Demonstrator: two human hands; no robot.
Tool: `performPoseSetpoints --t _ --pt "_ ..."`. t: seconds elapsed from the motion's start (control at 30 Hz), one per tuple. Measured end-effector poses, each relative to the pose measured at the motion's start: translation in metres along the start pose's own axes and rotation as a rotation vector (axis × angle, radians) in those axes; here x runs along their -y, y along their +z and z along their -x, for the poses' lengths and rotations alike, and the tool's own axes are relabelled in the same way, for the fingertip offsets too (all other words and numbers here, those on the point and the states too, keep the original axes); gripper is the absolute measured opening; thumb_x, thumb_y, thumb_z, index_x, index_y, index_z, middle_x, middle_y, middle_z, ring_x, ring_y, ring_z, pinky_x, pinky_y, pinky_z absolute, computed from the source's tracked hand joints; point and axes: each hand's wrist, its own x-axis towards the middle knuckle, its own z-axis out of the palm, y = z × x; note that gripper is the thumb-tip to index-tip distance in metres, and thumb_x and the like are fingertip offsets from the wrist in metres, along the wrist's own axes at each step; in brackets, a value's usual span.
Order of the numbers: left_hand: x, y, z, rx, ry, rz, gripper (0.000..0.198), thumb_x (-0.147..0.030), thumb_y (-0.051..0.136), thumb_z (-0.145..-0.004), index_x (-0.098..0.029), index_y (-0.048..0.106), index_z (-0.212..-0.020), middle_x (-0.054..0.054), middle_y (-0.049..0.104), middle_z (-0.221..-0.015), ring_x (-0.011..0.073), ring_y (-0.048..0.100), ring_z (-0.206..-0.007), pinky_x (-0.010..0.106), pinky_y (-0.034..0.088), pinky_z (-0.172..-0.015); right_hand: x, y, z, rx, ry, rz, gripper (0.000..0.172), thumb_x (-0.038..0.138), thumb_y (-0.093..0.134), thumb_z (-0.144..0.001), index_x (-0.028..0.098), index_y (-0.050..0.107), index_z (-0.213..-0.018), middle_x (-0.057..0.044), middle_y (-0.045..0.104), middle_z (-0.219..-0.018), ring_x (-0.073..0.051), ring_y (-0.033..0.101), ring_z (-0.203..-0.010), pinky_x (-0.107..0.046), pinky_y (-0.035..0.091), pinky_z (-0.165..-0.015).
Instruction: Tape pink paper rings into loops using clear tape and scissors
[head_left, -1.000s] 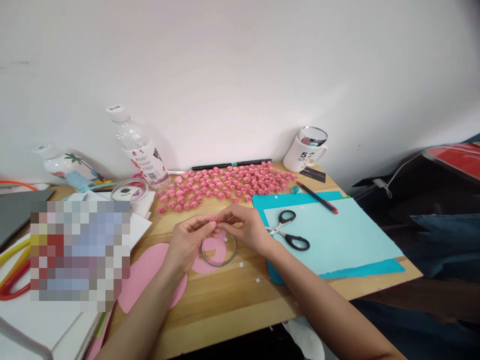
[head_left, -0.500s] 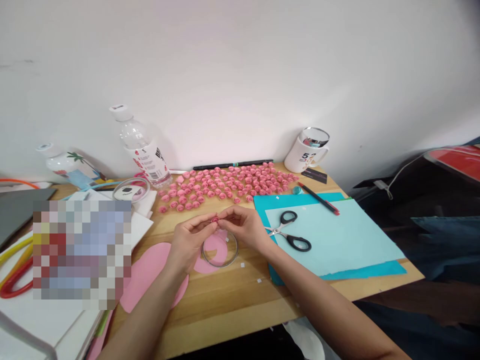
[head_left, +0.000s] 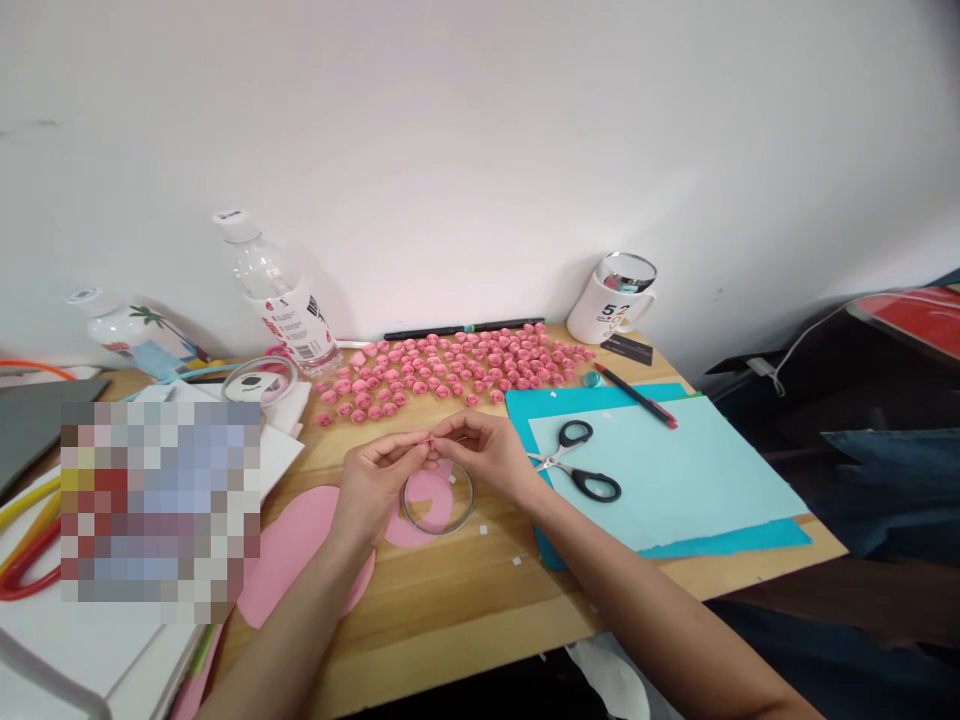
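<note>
Since the last frame, the fingertips had closed in over the small pink paper roll (head_left: 430, 443), so its coiled face no longer showed; both hands had otherwise barely moved. Left hand (head_left: 379, 480) and right hand (head_left: 487, 458) pinched the roll between them, fingertips meeting, above the table (head_left: 450, 610) and just behind a clear ring (head_left: 472, 495). How much each hand held, couldn't tell. White mug (head_left: 596, 312) stood by the wall, some pinkish and turquoise stuff inside, not identifiable. Tall bottle (head_left: 289, 322) was capped, clear above its label; contents unclear. Shorter bottle (head_left: 142, 335) with a palm print, also capped, contents not readable. Finished pink rosettes (head_left: 418, 387) lay loose in front of the wall. Left forearm covered part of the big pink sheet (head_left: 289, 550); scissors (head_left: 596, 486) lay on light blue paper (head_left: 675, 470), blade tips hidden at the right hand. Pixelated block (head_left: 161, 500) masked the left pile; grey slab (head_left: 45, 430) cut off at the left edge. Dark clutter far right hard to make out.
</note>
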Motion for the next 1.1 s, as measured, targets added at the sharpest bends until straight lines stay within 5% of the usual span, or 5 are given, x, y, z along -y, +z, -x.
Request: performPoseSetpoints --t 0.13,0.37,0.5,0.67,1.1 --pt "-0.0029 0.0004 0.0010 0.004 -0.019 -0.014 0.022 -0.021 0.077 -0.059 -0.014 0.073 -0.080 0.007 0.073 -0.070 0.0167 0.066 -0.062 0.026 0.052 -0.063 -0.0021 0.0021 0.0014 -0.013 -0.109 0.116 0.017 0.032 0.066 -0.072 0.017 0.063 -0.079 -0.003 0.066 -0.078 -0.015 0.064 -0.070 -0.030 0.054 -0.068" --pt "-0.0033 -0.0013 -0.0009 0.055 -0.070 0.053 0.029 -0.018 0.078 -0.056 -0.015 0.072 -0.085 0.007 0.074 -0.082 0.0195 0.069 -0.075 0.031 0.052 -0.079 0.0023 0.0035 0.0026 -0.038 -0.186 0.148 0.011 0.027 0.060 -0.078 0.018 0.062 -0.083 -0.004 0.062 -0.084 -0.013 0.063 -0.071 -0.027 0.056 -0.065" --pt "-0.0024 -0.0014 -0.0011 0.045 -0.076 0.059 0.032 -0.017 0.079 -0.055 -0.014 0.071 -0.086 0.007 0.074 -0.082 0.0202 0.069 -0.077 0.033 0.052 -0.081 0.0030 0.0037 0.0040 -0.079 -0.356 0.351 0.010 0.018 0.055 -0.079 0.019 0.064 -0.084 -0.006 0.057 -0.094 -0.014 0.061 -0.082 -0.026 0.055 -0.065" --pt "-0.0026 -0.0023 -0.0006 0.050 -0.062 0.016 0.031 -0.018 0.078 -0.057 -0.015 0.071 -0.087 0.007 0.074 -0.085 0.0209 0.068 -0.082 0.033 0.052 -0.082 -0.0001 0.0039 0.0057 -0.080 -0.506 0.610 0.017 0.014 0.051 -0.081 0.020 0.065 -0.089 -0.008 0.056 -0.099 -0.012 0.060 -0.073 -0.026 0.053 -0.062" --pt "-0.0019 0.0030 0.0022 0.077 0.052 -0.154 0.033 -0.023 0.068 -0.067 -0.015 0.068 -0.099 0.006 0.070 -0.102 0.0223 0.065 -0.094 0.037 0.050 -0.088 -0.0004 0.0021 -0.0036 -0.085 -0.455 0.609 0.006 0.016 0.057 -0.079 0.016 0.063 -0.077 -0.008 0.058 -0.095 -0.013 0.060 -0.072 -0.027 0.052 -0.065"
